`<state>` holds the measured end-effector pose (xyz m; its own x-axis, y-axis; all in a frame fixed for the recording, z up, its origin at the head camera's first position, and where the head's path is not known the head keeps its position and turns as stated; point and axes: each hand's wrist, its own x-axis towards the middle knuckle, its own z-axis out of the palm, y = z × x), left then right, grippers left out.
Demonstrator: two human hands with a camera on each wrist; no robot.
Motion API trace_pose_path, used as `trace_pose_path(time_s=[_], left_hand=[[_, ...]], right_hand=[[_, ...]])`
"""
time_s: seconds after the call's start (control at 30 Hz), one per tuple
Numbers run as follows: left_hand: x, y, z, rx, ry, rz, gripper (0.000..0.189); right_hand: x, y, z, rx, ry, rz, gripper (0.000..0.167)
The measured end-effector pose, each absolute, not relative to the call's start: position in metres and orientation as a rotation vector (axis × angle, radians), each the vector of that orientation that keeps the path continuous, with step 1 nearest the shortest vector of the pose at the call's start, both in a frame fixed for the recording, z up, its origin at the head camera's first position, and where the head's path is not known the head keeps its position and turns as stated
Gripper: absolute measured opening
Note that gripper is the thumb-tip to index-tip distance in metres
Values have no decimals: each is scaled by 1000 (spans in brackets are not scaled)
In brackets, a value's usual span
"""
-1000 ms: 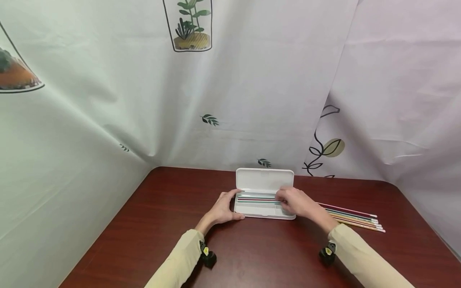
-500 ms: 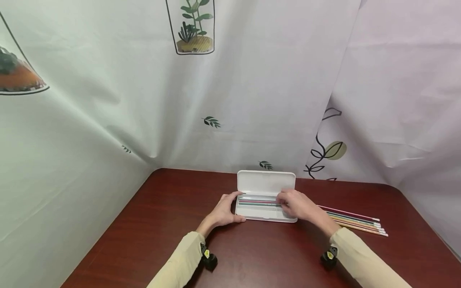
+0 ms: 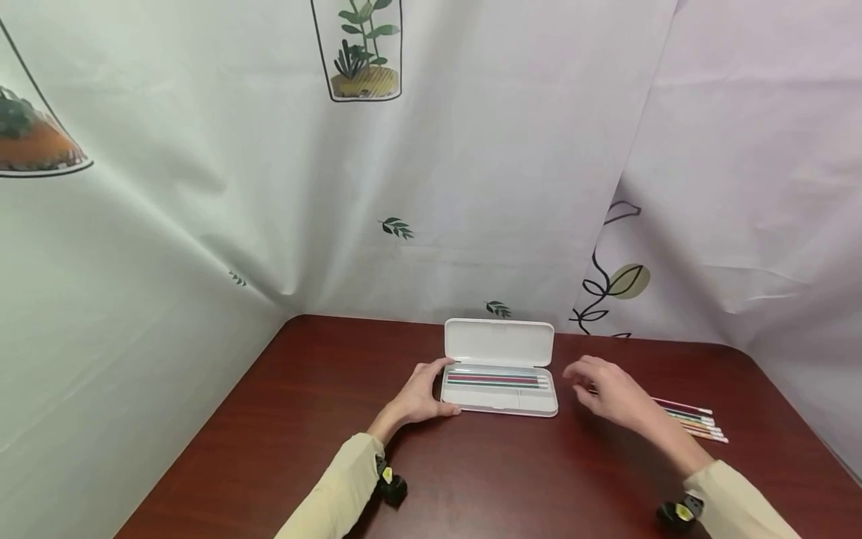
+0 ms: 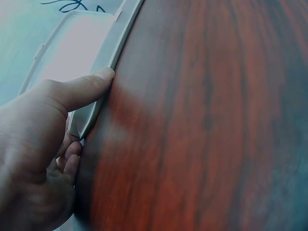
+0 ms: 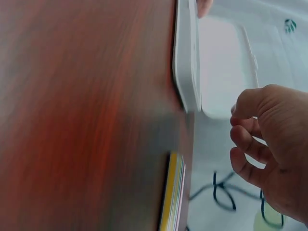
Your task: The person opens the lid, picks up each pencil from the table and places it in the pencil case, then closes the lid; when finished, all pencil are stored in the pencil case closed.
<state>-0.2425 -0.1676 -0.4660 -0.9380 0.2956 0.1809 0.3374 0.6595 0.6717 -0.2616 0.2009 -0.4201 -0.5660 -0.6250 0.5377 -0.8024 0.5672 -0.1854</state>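
A white pencil case (image 3: pixel 500 402) stands with its lid (image 3: pixel 499 342) raised at the back of the table. Several striped pencils (image 3: pixel 497 379) lie side by side in its rear part. My left hand (image 3: pixel 417 393) holds the case's left end, thumb on the front edge and fingers round the far side; the left wrist view shows the thumb (image 4: pixel 89 89) against the rim. Between the case and a row of loose pencils (image 3: pixel 700 421), my right hand (image 3: pixel 609 389) hovers with fingers loosely bent and nothing in them. The hand and forearm hide part of that row.
The dark red wooden table (image 3: pixel 498 479) has rounded back corners. A pale printed cloth (image 3: pixel 498 187) hangs right behind it and along the left side. In the right wrist view, the loose pencils (image 5: pixel 171 197) lie on the table beyond the case's right end.
My right hand has come out of the case and moved right, toward the loose pencils, uncovering the pencil ends inside. My left hand has stayed on the case.
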Motion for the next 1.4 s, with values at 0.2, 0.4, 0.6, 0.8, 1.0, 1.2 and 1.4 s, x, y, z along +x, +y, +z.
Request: trace_pose_path(time_s=[0.2,0.4,0.6,0.8,1.0,1.2,1.4], left_hand=[[-242,-168,-466,-551,-2806,-1158,89],[-242,-168,-466,-551,-2801,-1149,89],[-241,-166,-466,-567,-2809,-1150,88],[-243,-166,-465,-557,-2798,-1156,88],[-241,-169,-468,-547,-2815,-1161,88],[-240,-169,-469,-547,-2812,-1164,88],[-241,-168,-469,-534,-2813,-1180,88]], right_hand=[[-252,243,-425,1137,-2294,555,36],[-242,281,-430,1086,-2299,512,41],[-228,315,-438,993,-2365,488,44],[-219,336,-448,954,-2385,476,46],[-217,344,-457,950,-2398,405,48],[-218,347,-464,943,-2380,357,50],[-218,352,-466,919,-2389,343,50]])
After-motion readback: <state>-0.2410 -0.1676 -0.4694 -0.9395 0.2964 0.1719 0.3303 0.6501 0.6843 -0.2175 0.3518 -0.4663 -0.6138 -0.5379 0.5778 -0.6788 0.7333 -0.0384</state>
